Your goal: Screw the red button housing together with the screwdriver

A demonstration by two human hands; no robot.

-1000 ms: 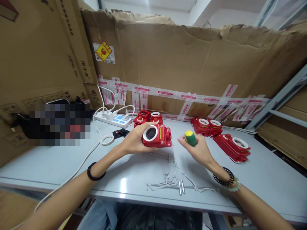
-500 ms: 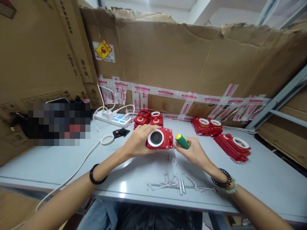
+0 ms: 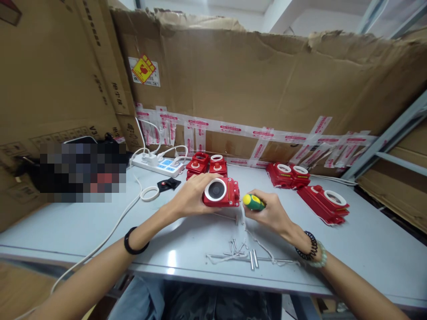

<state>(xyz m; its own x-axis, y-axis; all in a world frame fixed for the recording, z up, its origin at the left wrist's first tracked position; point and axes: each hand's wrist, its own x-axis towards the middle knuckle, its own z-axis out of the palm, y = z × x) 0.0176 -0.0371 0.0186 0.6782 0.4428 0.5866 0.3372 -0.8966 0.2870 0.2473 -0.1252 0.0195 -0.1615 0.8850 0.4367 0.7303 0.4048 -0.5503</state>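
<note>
My left hand (image 3: 194, 194) is closed around the left end of a red housing (image 3: 231, 192), which has a white ring around a dark round window and small screws at its right end. Close to that end, my right hand (image 3: 268, 212) grips a screwdriver (image 3: 255, 202) by its green and yellow handle; its shaft is not visible to me. A white cord (image 3: 258, 243) hangs down near the housing onto the table. Below lie several loose screws (image 3: 236, 247), two metal pins (image 3: 254, 259) and a thin metal rod (image 3: 273, 259).
Similar red housings (image 3: 287, 175) stand at the back right, with a longer one (image 3: 323, 204) nearer. Others (image 3: 197, 165) sit behind my left hand. A power strip (image 3: 162, 166), a white ring (image 3: 150, 194) and a black pouch (image 3: 169, 184) are left. Cardboard (image 3: 240, 84) walls the back.
The screwdriver handle has turned in my right hand and now tilts flatter, its yellow end slightly lower. The housing has barely shifted in my left hand.
</note>
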